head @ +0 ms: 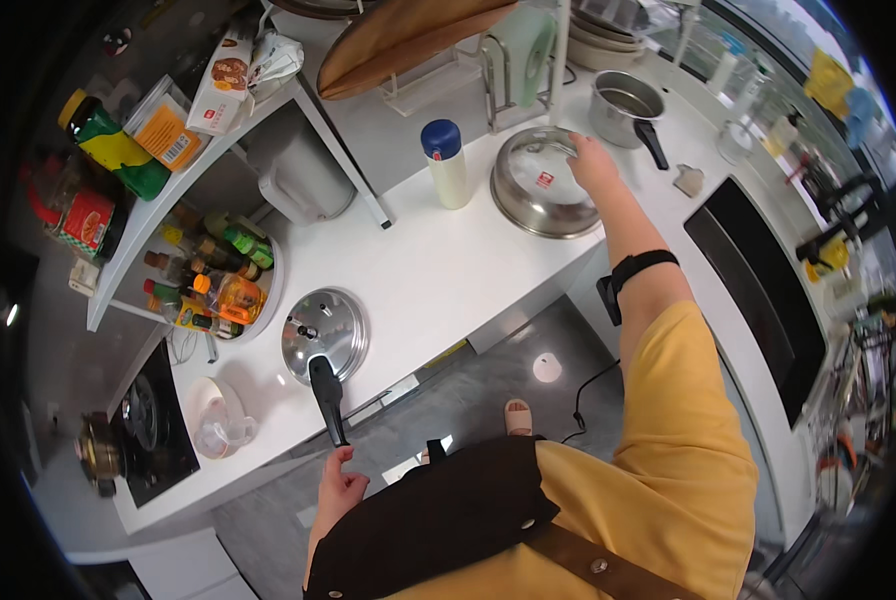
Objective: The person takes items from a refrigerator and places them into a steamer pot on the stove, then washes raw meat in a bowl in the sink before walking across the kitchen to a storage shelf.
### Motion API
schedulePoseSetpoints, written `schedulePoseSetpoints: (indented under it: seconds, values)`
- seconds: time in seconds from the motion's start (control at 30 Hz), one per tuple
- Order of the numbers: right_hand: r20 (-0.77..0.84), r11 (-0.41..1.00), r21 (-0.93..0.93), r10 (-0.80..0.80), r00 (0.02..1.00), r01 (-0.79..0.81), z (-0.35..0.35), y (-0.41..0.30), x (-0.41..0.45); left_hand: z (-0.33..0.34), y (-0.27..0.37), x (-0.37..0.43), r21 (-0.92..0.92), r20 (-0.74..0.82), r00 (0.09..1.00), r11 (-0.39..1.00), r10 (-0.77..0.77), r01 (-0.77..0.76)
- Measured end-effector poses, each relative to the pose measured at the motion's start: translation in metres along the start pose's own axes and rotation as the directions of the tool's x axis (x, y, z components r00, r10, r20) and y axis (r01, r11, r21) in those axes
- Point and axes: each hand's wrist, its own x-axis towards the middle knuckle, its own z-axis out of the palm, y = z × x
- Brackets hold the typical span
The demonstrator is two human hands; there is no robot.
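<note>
My right hand (593, 162) reaches far across the counter and grips the upper right side of a wide, domed stainless-steel lid (519, 172) with a red sticker. Its fingertips are partly hidden. My left hand (338, 484) is low, in front of the counter edge, fingers half curled and holding nothing. The index fingertip is by the end of the black handle (328, 394) of a steel pressure-cooker lid (322, 322); whether they touch is unclear. A cream vacuum flask (448, 176) with a blue cap stands left of the domed lid.
A black-handled steel pot (626, 109) stands back right, near the dark sink (755, 300). Leftward are a turntable of bottles (219, 281), a bowl with a plastic bag (215, 420) and a black cooktop (155, 427). A metal-legged shelf (335, 150) rises above the counter.
</note>
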Motion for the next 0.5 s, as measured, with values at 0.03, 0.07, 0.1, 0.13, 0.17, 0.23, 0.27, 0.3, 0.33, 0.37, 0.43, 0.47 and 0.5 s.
schedulePoseSetpoints:
  seconds: [0.03,0.07,0.1,0.13,0.17,0.23,0.27,0.3,0.33,0.37,0.43,0.47,0.5]
  values:
    - [0.017,1.000,0.018,-0.020,1.000,0.019,0.005,0.002,0.012,0.009,0.005,-0.005,0.013,-0.037,0.999,1.000,0.000,0.001]
    - [0.185,1.000,-0.023,0.001,0.983,0.004,0.008,0.006,0.024,0.014,0.010,-0.008,0.050,-0.043,0.998,0.998,-0.040,0.042]
    - [0.348,0.998,-0.066,0.021,0.937,0.002,0.011,0.004,0.033,0.021,0.012,-0.012,0.044,-0.067,0.996,0.997,-0.060,0.064]
    - [0.364,0.999,-0.049,-0.002,0.931,0.021,0.014,0.002,0.037,0.028,0.014,-0.015,0.057,-0.099,0.992,0.995,-0.073,0.078]
    - [0.390,0.998,-0.059,0.019,0.921,0.005,0.017,0.001,0.038,0.033,0.014,-0.019,0.070,-0.128,0.988,0.993,-0.084,0.094]
    - [0.406,0.997,-0.083,0.036,0.913,-0.003,0.021,0.021,0.050,0.042,0.024,-0.018,0.099,-0.122,0.988,0.990,-0.091,0.104]
    - [0.381,0.998,-0.051,-0.026,0.924,0.048,0.029,0.041,0.061,0.045,0.031,-0.017,0.140,-0.110,0.990,0.984,-0.093,0.108]
    - [0.363,0.995,-0.020,-0.088,0.928,0.102,0.041,0.051,0.064,0.049,0.032,-0.017,0.132,-0.116,0.987,0.983,-0.109,0.124]
    - [0.354,0.999,-0.039,-0.019,0.935,0.036,0.022,0.022,0.057,0.051,0.031,-0.025,0.115,-0.131,0.983,0.982,-0.132,0.147]
    - [0.311,0.997,-0.040,-0.054,0.949,0.070,0.010,0.022,0.065,0.053,0.032,-0.026,0.099,-0.132,0.983,0.985,-0.131,0.144]
    - [0.147,0.981,0.027,-0.196,0.970,0.194,-0.021,0.021,0.078,0.057,0.036,-0.031,0.115,-0.171,0.978,0.983,-0.120,0.141]
    - [0.252,0.989,-0.042,-0.126,0.959,0.141,-0.047,0.014,0.084,0.058,0.041,-0.030,0.142,-0.136,0.981,0.978,-0.136,0.155]
    - [0.122,0.978,0.040,-0.210,0.970,0.207,-0.066,0.040,0.092,0.057,0.050,-0.028,0.168,-0.103,0.986,0.975,-0.131,0.148]
